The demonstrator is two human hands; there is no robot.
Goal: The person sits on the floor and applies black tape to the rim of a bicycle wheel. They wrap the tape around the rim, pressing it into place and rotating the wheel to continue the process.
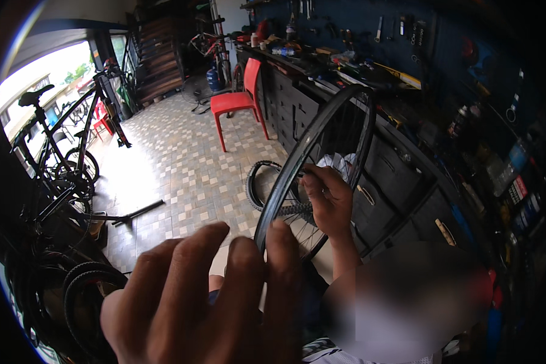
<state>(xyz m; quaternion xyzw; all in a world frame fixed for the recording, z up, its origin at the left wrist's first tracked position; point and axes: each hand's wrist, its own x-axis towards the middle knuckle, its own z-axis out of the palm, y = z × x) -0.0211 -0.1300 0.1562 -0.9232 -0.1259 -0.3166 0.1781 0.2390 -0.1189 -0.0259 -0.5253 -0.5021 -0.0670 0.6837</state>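
A bicycle wheel (333, 111) with a dark rim and thin spokes stands tilted upright in front of me; no tyre shows on the visible part of its rim. My left hand (194, 297), large and close, has its thumb and a finger pinched on the near edge of the rim, the other fingers bent beside it. Farther up, my right hand (327, 197) is closed at the inner side of the rim among the spokes, thumb and finger pressed together. A small dark bit shows at those fingertips, too small to name.
A knobbly tyre (255, 185) rests on the tiled floor behind the wheel. Beyond stands a red chair (235, 102). Along the right runs a dark workbench (285, 91) cluttered with tools. Bicycles (60, 133) stand at left. A blurred patch covers the lower right.
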